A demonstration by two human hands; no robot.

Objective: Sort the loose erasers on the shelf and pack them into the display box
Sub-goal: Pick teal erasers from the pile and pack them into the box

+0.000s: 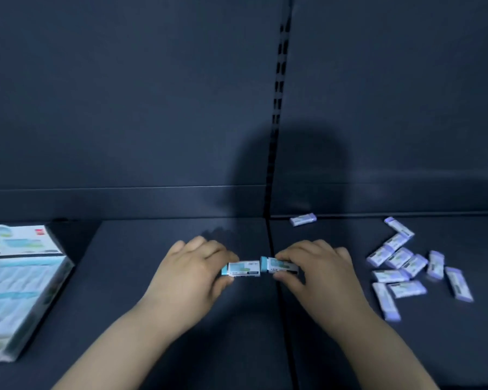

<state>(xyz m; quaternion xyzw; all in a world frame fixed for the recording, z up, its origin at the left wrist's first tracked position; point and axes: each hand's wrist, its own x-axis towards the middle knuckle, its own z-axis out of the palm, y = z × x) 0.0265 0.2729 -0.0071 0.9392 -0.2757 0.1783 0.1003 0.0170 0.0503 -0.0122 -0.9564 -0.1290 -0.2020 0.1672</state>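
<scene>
My left hand [190,273] grips a teal-ended eraser [243,268] in a white sleeve at the middle of the dark shelf. Right beside it, my right hand [319,270] pinches a second teal eraser [276,265]. The two erasers lie end to end, almost touching, over the seam between shelf panels. The display box [20,299] stands at the far left, packed with rows of teal erasers, its printed lid [17,239] folded back behind it. A loose heap of purple erasers [406,266] lies to the right of my right hand.
A single purple eraser [303,219] rests apart near the back wall. The shelf seam [282,319] runs front to back between my hands. A slotted upright [278,94] divides the dark back panel.
</scene>
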